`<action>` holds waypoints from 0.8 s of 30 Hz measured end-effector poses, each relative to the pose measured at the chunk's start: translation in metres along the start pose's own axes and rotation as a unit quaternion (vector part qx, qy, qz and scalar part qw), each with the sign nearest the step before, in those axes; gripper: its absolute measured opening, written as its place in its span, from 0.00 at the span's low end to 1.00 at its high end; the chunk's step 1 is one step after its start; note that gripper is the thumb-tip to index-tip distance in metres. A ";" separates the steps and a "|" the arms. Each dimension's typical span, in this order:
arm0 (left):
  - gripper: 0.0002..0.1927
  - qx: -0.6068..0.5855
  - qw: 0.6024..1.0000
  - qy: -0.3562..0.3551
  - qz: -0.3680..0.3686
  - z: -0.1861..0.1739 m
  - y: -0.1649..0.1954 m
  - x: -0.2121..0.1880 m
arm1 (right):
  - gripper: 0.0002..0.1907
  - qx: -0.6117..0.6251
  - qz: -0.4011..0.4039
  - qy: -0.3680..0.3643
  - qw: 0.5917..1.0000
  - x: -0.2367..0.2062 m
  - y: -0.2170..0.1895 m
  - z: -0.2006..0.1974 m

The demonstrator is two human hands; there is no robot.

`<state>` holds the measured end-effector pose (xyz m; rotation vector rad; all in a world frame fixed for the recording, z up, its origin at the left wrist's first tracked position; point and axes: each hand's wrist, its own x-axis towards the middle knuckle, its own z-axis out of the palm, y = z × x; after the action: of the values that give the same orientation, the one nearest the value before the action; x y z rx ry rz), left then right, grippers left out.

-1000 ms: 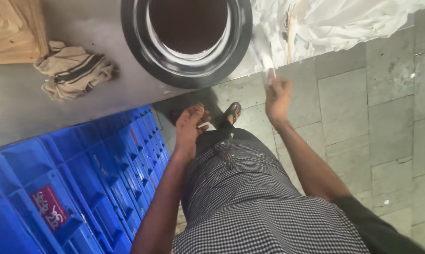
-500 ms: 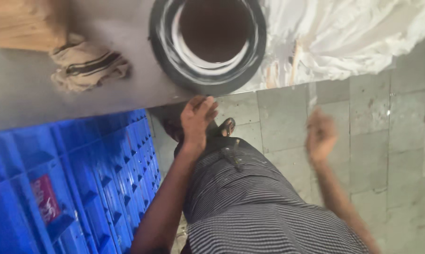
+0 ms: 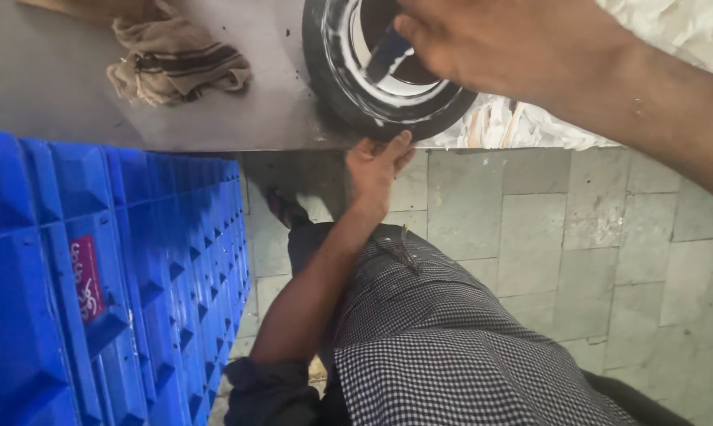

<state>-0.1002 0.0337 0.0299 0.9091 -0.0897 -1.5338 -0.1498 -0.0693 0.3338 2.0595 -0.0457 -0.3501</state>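
Head view: my right hand (image 3: pixel 522 47) reaches over the round black vessel (image 3: pixel 388 102) at twelve o'clock, fingers pinching a dark-handled tool (image 3: pixel 388 54) against its white-smeared inner ring. My left hand (image 3: pixel 376 170) braces, fingers pressed together, under the counter edge (image 3: pixel 214 134). I judge the wiping barely begun; white residue remains.

Head camera looks steeply down; hands close.
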 end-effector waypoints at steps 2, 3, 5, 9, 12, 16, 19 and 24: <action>0.10 0.022 0.999 -0.010 0.026 -0.010 0.024 0.006 | 0.16 0.030 -0.019 -0.020 0.999 0.004 0.000 -0.004; 0.10 0.088 0.994 0.044 0.053 -0.016 0.043 0.015 | 0.14 0.046 -0.027 -0.029 0.998 0.005 0.000 -0.005; 0.08 0.053 0.984 -0.029 0.167 -0.035 0.090 0.040 | 0.12 0.074 -0.016 -0.043 0.996 0.003 -0.003 -0.006; 0.30 -0.017 0.986 -0.004 0.166 -0.056 0.165 0.120 | 0.04 0.098 -0.030 -0.073 0.992 0.000 -0.008 -0.007; 0.42 -0.021 0.989 -0.068 0.132 -0.068 0.159 0.135 | 0.04 0.087 -0.031 -0.068 0.993 -0.004 -0.008 -0.008; 0.31 -0.132 0.975 -0.176 -0.003 -0.079 0.118 0.116 | 0.07 0.061 0.006 -0.016 0.998 -0.005 -0.008 -0.011; 0.26 -0.276 0.904 -0.325 -0.040 -0.084 0.097 0.093 | 0.05 0.054 -0.024 -0.051 0.997 -0.005 -0.010 -0.014; 0.26 -0.051 0.996 0.035 -0.066 -0.078 0.085 0.069 | 0.05 0.028 -0.045 -0.075 0.996 -0.007 -0.013 -0.018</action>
<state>0.0212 -0.0096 -0.0096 0.9002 0.1011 -1.6118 -0.1527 -0.0469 0.3324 2.0918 -0.0541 -0.5640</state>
